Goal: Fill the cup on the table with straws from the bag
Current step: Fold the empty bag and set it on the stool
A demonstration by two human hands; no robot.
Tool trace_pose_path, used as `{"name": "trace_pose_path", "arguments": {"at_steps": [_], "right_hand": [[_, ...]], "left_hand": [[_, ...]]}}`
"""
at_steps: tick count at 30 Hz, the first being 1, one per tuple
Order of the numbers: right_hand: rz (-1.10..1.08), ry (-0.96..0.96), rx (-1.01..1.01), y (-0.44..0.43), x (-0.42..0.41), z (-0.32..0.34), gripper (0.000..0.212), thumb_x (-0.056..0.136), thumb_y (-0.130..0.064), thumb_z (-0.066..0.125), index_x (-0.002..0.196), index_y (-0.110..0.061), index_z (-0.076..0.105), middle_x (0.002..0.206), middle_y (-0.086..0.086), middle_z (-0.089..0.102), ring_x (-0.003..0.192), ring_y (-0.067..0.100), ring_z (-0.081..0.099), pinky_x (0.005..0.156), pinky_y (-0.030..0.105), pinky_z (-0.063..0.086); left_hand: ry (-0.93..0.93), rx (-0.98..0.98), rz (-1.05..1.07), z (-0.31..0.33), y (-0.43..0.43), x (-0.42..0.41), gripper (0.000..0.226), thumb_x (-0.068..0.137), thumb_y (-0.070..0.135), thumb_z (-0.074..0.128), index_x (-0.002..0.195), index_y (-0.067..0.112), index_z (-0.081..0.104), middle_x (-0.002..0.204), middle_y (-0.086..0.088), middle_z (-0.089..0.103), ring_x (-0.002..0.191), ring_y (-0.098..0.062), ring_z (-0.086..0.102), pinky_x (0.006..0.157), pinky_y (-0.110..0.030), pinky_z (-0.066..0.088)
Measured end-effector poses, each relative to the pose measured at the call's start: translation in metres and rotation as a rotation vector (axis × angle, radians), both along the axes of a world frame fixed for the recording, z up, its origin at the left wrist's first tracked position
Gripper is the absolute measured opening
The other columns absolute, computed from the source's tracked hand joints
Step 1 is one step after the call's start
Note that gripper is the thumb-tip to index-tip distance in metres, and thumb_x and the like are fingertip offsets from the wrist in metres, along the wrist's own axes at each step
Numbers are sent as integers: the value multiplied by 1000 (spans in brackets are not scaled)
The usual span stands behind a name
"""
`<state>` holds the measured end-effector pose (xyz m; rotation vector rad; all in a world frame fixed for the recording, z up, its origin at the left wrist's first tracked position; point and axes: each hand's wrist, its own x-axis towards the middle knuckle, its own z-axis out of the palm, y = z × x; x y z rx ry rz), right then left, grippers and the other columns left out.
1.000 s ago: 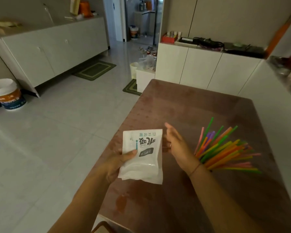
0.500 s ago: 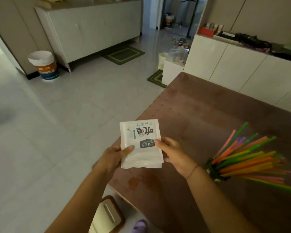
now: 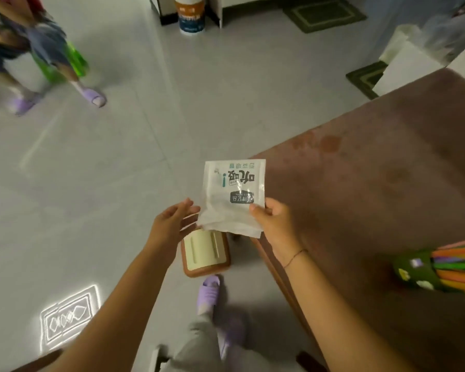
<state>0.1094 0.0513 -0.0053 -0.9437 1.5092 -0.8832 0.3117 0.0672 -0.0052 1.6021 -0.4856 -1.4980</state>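
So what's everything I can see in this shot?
bag: one, white with printed text, held above the table's near corner
table: one, brown, right side
cup: one, dark green, on the table at the right edge, lying tilted
straws: a bunch, orange, green, pink and purple, sticking out of the cup
stool: one, cream seat with brown rim, on the floor below the bag
bucket: one, white and orange, top centre
mats: two, green, upper right
another person's legs: blurred, purple slippers, upper left
left hand: open, beside the bag
right hand: pinching the bag's lower right corner
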Motion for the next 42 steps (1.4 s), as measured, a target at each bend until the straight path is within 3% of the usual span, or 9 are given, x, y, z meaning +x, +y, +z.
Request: {"name": "trace_pose_path", "arguments": {"at_steps": [2,4,8,12,17,22,32,42], "right_hand": [[18,13,8,7,17,-17,24,78,-23,63,84,0,62,83,23,69,71,25,61,67,43,51],[52,28,18,14,31,-37,19,79,-22,61,81,-4,64,73,8,65,69,16,53,65,35,44],[87,112,49,26,55,-72,14,83,-21,58,91,-14,67,85,7,71,76,19,61,70,38,52],[101,236,83,38,70,-110,17,88,-15,54,99,-11,67,96,6,70,85,20,64,67,28,51],[139,435,186,51,80,-178,20,91,-18,48,101,-10,63,112,8,67,89,16,61,58,18,51],[177,674,313,47,74,-251,22,93,-21,46,103,-10,62,116,12,66,95,28,65,53,18,45],[193,908,323,2,70,-360,27,96,-20,41,110,-9,61,119,15,65,100,34,64,74,40,58],[382,1033,256,-27,102,-448,27,98,-20,37,105,-9,61,108,14,67,87,30,62,50,22,38]], "left_hand": [[-15,31,45,-18,11,19,25,93,33,56,103,12,65,101,-7,70,97,-23,66,84,-32,53],[-21,59,82,-36,19,34,25,94,32,56,106,11,64,103,-7,69,97,-23,65,82,-31,53],[-34,102,107,-73,29,59,27,95,31,54,111,10,61,106,-7,69,99,-23,66,88,-34,52],[-28,135,113,-109,33,81,22,95,32,55,104,14,63,107,-8,69,102,-24,65,93,-36,50],[-35,204,137,-156,35,101,29,96,32,54,113,10,61,109,-8,68,103,-25,64,90,-34,50],[-35,240,140,-206,37,118,30,95,33,55,114,10,61,108,-7,69,101,-22,65,91,-33,51],[-43,334,141,-308,60,123,20,94,34,55,102,18,63,104,-4,70,100,-21,66,87,-31,52],[-16,356,126,-388,56,111,26,96,32,53,111,13,62,99,-2,71,93,-18,67,66,-16,52]]}}
